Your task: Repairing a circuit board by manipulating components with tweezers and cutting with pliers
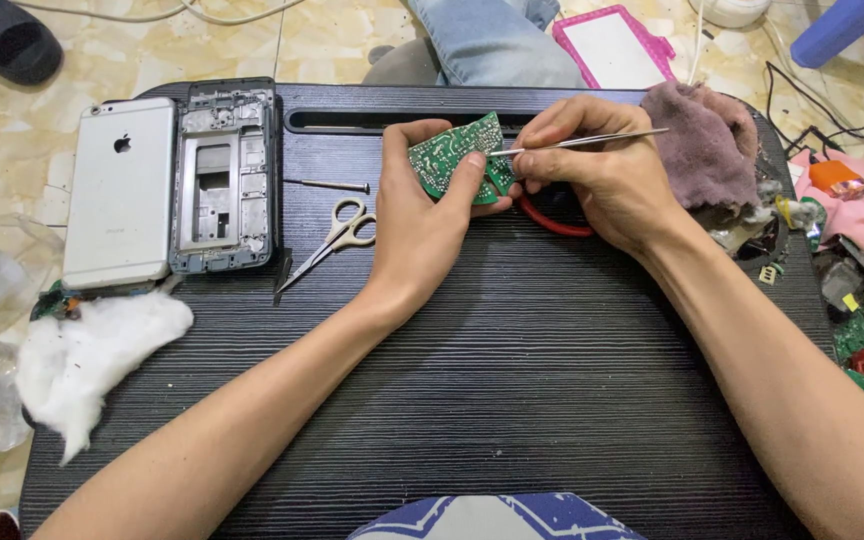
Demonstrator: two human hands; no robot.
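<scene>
Between both hands, the small green printed circuit board sits pinched in the left hand; just right, the right hand clamps thin metal tweezers, long axis level, tips touching the board.

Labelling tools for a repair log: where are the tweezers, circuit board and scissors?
tweezers (582,141), head view, mid-shaft.
circuit board (447,155), head view, green face.
scissors (349,226), head view, handle loops.

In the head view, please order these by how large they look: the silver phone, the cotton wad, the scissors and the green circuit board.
1. Silver phone and cotton wad: too alike in area to rank.
2. Scissors.
3. Green circuit board: smallest as seen, though the left hand and right hand hide part of it.
</scene>
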